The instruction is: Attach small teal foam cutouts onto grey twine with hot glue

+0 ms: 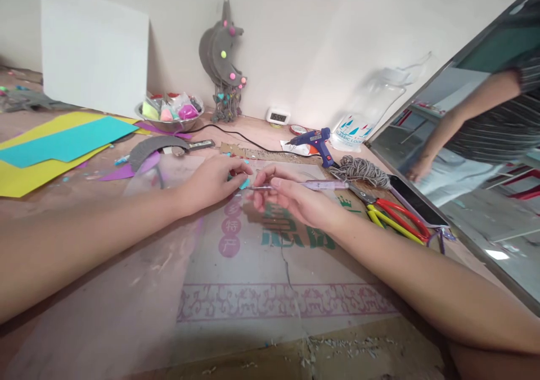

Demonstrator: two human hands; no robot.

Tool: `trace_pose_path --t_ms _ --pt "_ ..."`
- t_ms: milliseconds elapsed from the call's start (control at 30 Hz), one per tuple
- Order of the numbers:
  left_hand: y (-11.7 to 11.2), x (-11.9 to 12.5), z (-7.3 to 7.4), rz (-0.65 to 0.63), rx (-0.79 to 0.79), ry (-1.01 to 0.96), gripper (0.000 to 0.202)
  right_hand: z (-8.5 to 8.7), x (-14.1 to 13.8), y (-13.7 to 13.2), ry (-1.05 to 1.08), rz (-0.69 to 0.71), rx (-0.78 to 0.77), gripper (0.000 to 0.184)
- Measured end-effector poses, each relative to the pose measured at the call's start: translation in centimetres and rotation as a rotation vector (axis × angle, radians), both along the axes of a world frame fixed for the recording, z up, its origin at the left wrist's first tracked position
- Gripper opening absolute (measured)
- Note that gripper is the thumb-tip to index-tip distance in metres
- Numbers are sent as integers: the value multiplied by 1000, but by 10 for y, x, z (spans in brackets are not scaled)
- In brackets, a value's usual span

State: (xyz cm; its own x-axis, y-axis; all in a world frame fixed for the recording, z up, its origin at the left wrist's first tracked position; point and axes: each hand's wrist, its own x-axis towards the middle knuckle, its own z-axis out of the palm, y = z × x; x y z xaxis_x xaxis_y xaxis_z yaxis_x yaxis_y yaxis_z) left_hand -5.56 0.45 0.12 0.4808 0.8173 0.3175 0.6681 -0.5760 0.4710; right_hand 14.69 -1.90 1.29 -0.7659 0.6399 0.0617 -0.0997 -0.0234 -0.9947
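Note:
My left hand [217, 180] is pinched on a small teal piece [244, 183] just above the clear plastic sheet [139, 290] that covers printed cardboard [287, 307]. My right hand [291, 197] is closed around a thin pen-like tool with a pale purple handle [324, 185]. The tool's tip points left and meets the teal piece between my two hands. Both forearms rest low over the sheet.
Red-and-yellow scissors [396, 218], a phone [415, 200], grey twine [363, 170] and a blue glue gun [315, 142] lie to the right. Teal and yellow paper [54, 146] lies left, a bowl of coloured clay [171, 112] behind. Another person stands at the far right.

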Motion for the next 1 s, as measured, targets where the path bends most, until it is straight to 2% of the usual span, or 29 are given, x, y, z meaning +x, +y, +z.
trace_pose_path --t_ms 133,167,233,333,467,600,700,800,1000 --pt "-1 1 -1 -42 -72 -76 24 4 2 -1 -110 101 -13 20" --pt "-1 1 -2 -61 -81 -78 25 4 3 0 -114 67 17 22" --pt "0 1 -3 -101 -39 -60 27 4 4 4 -72 -90 127 22" --pt "4 -3 -1 -92 146 -24 26 0 4 11 -52 -300 223 20" --pt "6 -15 6 -65 292 81 22 -4 2 11 -182 -452 380 26" --pt "-1 -26 6 -95 319 216 22 -1 0 1 -386 -457 696 35" --pt "-8 -29 3 -130 315 231 21 2 -1 -6 -571 -444 824 35" --pt "-11 -29 1 -183 344 250 22 4 -1 -8 -693 -414 848 34" --pt "-9 -28 -3 -267 365 338 26 -1 -1 -5 -672 -431 804 33"
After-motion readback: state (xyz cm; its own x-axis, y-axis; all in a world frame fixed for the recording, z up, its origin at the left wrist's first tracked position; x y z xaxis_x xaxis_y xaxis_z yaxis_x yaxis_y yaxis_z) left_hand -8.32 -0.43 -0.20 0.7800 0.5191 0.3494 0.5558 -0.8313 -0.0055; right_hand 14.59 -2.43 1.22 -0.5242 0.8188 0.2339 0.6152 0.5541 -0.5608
